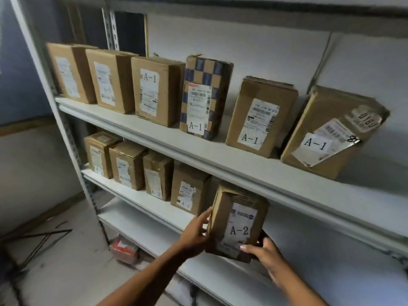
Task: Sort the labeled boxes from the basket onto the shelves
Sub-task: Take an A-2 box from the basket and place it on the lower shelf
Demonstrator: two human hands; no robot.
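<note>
Cardboard under both my palms: the A-2 box stands upright between my hands at the front edge of the middle shelf, its top tucked just under the lip of the upper shelf. My left hand presses its left side with the fingers wrapped up along the edge, and my right hand clamps the lower right corner, thumb across the front below the label. Whether the box's base rests on the shelf board or hangs just ahead of it I cannot tell.

To its left on the middle shelf stand four small brown boxes in a row, upright and close together; the two nearest me show A-2 on their labels, the other two are too blurred to read.

The upper shelf carries six boxes. Five are plain brown and one is a blue-and-tan checked box, fourth from the left. The four on the right clearly read A-1; the second from the left shows a faint A-1, the first I cannot read. The rightmost box leans tilted, its labels skewed.

Below, the lowest shelf board shows bare white where I can see it, and a red-and-white packet lies on the floor under it. The rack is white metal with perforated uprights, set against a pale wall; the floor is grey concrete, with thin dark rods lying at the left.
</note>
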